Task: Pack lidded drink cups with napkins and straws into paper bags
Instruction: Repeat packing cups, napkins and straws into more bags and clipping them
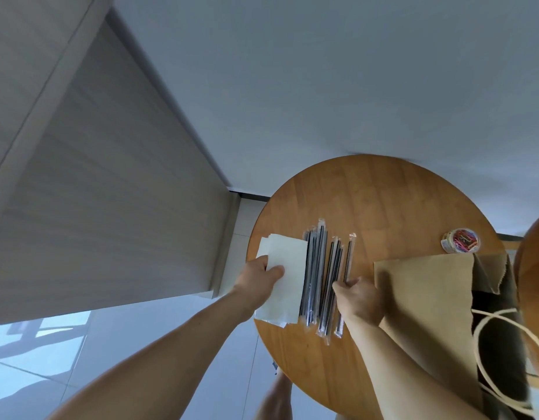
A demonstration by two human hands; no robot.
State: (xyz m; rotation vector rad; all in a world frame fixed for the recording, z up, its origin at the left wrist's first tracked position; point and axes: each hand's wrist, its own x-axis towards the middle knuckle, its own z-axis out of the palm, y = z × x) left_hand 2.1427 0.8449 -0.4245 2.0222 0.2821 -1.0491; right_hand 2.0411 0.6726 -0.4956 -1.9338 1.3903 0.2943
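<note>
A stack of white napkins lies at the left edge of the round wooden table. My left hand pinches the top napkin, thumb on top. Several black straws in clear wrappers lie in a row beside the napkins. My right hand has its fingertips curled on the rightmost wrapped straw. A brown paper bag lies on its side to the right, its open mouth with white cord handles at the lower right. No cup is in view.
A small clear tub of coloured rubber bands stands behind the bag. A second wooden surface shows at the right edge. Pale floor tiles and a grey wall lie left of the table; my leg is below.
</note>
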